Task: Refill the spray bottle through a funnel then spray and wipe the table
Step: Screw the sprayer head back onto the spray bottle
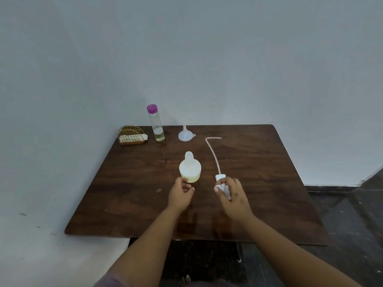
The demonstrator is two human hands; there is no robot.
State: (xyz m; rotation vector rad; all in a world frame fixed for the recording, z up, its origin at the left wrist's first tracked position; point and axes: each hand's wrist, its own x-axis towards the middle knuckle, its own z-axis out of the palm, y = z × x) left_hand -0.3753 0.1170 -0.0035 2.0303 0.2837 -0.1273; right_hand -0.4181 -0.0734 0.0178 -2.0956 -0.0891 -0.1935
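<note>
A translucent white spray bottle [190, 168] stands uncapped mid-table with a little yellowish liquid at its bottom. My right hand [232, 194] grips the bottle's white cap [220, 177], whose long pinkish tube [213, 154] arcs away over the table. My left hand [180, 192] hovers just in front of the bottle with loosely curled fingers and holds nothing. A white funnel [186, 135] lies mouth-down near the back edge. A clear refill bottle with a purple lid [155, 123] stands at the back left, partly filled.
A gold wire holder with white napkins [132, 136] sits at the back left corner of the dark wooden table [259, 199]. A grey wall runs behind and to the left. Dark floor lies to the right and below.
</note>
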